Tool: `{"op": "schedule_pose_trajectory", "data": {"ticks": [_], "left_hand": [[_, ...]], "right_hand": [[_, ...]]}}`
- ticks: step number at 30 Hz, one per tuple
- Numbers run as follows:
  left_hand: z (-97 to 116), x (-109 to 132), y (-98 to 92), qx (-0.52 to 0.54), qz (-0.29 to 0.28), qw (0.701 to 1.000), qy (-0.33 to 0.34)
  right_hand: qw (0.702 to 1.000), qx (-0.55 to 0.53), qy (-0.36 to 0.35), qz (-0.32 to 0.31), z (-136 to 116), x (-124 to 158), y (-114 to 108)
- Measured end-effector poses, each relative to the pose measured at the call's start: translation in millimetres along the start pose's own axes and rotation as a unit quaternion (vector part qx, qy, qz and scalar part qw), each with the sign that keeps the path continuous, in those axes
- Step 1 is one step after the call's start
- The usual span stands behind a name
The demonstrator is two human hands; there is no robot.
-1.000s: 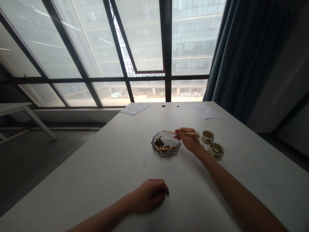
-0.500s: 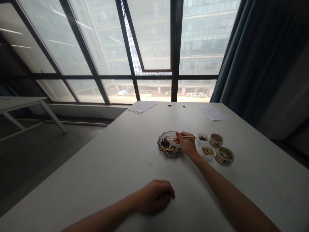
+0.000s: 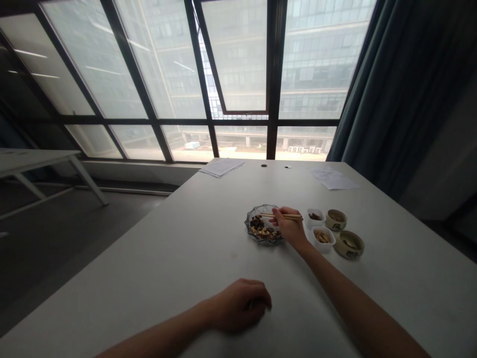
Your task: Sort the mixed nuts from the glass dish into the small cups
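Observation:
My right hand [image 3: 290, 224] is closed around a pair of wooden chopsticks [image 3: 267, 215], held almost level with their tips over a scalloped clear glass bowl [image 3: 247, 226]. Inside that bowl lie mixed dried pieces [image 3: 263, 229], dark and pale tan, too small to name surely. My left hand [image 3: 244, 304] rests on the table nearer to me, fingers curled in and nothing visible in them. Just right of my right hand stand two white plastic tubs, one with dark pieces [image 3: 315, 217] and one with tan pieces [image 3: 321, 236].
Two beige ceramic bowls with dark markings, a far one [image 3: 336, 226] and a near one [image 3: 350, 252], stand right of the tubs. Papers [image 3: 222, 167] and another sheet [image 3: 331, 178] lie at the white table's [image 3: 179, 238] far end. A second table [image 3: 37, 156] stands left.
The whole view has shifted slightly, with things appearing a little lower and to the right. The chopstick tips sit slightly farther right over the glass bowl. My left hand stays put.

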State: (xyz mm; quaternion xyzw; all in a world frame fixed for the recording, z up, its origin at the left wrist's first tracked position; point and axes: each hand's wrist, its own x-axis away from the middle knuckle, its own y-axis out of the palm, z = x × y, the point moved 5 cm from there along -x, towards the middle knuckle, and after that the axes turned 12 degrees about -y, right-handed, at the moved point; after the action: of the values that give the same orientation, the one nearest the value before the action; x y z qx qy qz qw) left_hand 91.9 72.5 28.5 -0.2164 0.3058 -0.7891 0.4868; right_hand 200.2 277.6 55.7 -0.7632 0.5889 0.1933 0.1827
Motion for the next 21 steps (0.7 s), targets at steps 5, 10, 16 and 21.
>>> {"op": "schedule_pose_trajectory", "data": {"ticks": [5, 10, 16, 21], "left_hand": [[-0.4, -0.2, 0.2, -0.003, 0.000, 1.000, -0.002], [-0.9, -0.2, 0.8, -0.004, 0.000, 1.000, 0.001], [-0.3, -0.5, 0.4, -0.007, -0.008, 1.000, -0.001], [-0.3, -0.9, 0.9, -0.012, -0.013, 1.000, -0.003]], "right_hand": [[0.998, 0.048, -0.013, -0.027, -1.1, -3.2, -5.1], [0.996, 0.069, -0.025, -0.051, -2.2, -3.1, -5.5], [0.995, 0.079, -0.033, -0.059, -7.1, -1.9, -5.7], [0.994, 0.083, -0.031, -0.057, -5.1, -2.7, -7.9]]}}
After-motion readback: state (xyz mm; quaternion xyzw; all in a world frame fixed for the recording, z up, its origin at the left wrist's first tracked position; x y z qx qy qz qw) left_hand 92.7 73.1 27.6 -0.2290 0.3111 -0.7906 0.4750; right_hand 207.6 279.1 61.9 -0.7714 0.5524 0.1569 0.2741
